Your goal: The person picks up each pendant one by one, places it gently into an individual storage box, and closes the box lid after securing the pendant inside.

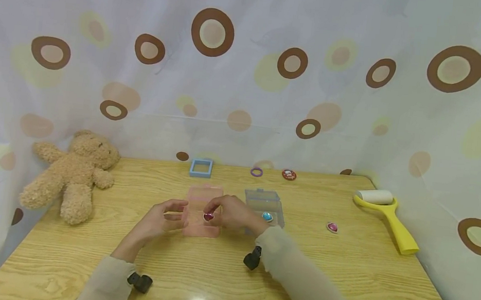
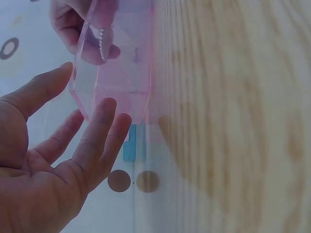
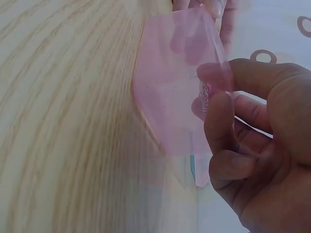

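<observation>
A pink heart-shaped gem with a silvery beaded edge (image 1: 208, 217) is pinched between the thumb and fingers of my right hand (image 1: 234, 210). The fingertips and gem are within the opened pink see-through plastic box (image 1: 201, 231); the right wrist view shows them partly through the box's wall (image 3: 165, 82). My left hand (image 1: 157, 220) is at the box's left side, fingers spread and loosely bent, fingertips right at its wall in the left wrist view. Beneath my right wrist stands an opened grey see-through box (image 1: 262, 196), partly hidden, with a blue gem (image 1: 267, 216) in it.
Another pink gem (image 1: 332, 227) lies to the right, near a yellow-handled lint roller (image 1: 392, 217). Along the back are a blue square frame (image 1: 200, 174), a purple ring (image 1: 256, 175) and a red round badge (image 1: 289, 174). A teddy bear (image 1: 73, 171) sits at left.
</observation>
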Motion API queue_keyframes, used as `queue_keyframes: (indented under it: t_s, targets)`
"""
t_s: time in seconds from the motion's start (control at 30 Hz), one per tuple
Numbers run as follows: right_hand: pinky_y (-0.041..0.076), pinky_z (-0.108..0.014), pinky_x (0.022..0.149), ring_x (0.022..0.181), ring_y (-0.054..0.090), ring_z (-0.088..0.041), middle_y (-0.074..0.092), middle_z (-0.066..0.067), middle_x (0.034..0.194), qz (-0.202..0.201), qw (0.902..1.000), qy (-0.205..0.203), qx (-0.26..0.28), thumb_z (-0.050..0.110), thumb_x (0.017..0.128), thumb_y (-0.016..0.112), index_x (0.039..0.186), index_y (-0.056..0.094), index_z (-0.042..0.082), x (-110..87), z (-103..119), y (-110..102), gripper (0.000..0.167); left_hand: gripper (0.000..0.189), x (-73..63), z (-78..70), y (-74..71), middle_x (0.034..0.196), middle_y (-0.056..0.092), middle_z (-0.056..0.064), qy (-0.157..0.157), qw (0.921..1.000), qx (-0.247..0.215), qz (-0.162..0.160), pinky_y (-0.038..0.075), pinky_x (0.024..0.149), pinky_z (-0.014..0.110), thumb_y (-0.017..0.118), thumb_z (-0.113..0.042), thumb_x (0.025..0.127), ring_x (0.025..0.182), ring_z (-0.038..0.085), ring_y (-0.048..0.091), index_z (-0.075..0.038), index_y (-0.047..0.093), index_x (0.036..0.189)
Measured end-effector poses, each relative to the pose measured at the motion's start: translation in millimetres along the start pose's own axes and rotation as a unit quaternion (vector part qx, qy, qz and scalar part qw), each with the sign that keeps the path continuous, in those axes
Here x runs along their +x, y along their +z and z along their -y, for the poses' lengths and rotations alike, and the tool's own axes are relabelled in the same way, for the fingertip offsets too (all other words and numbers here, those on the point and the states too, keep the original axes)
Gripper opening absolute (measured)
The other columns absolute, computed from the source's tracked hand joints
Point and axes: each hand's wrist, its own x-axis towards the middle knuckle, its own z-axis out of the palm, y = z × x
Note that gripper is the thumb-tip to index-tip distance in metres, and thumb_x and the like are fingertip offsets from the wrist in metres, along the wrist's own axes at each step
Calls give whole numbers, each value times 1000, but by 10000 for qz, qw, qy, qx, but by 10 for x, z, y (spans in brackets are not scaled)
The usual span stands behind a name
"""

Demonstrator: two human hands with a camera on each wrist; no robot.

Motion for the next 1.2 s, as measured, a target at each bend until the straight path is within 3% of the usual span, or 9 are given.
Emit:
queue_keyframes:
  t_s: [0.37,0.63,1.0,1.2]
  targets:
    - [51,-26,85,97,67,-12,76,8,99,4,9998,159,-128,21,85,79,100,76,19,55,20,73,15,61,0,2,-1,147,46,26,-14,10000,-21,11,52,102,50,70,-12,94,131,45,52,-4,44,148]
    - [52,-22,79,85,63,-6,76,9,95,36,9994,249,-257,21,84,80,97,77,19,80,39,78,13,60,4,8,2,147,46,26,-16,10000,-53,-3,53,102,49,70,-10,93,131,46,53,-4,44,147]
    - [53,-21,76,82,65,-3,76,8,94,47,9994,325,-134,18,83,80,100,76,16,83,25,74,17,62,-4,8,0,147,46,27,-8,10000,-44,12,53,101,50,72,-13,93,132,47,51,-4,44,148]
    - [51,-23,73,88,64,-9,74,5,101,-3,9997,234,28,21,87,75,105,75,14,38,26,10,20,62,-8,7,-4,146,46,27,-7,10000,8,6,54,101,50,72,-14,93,131,47,52,-4,44,148]
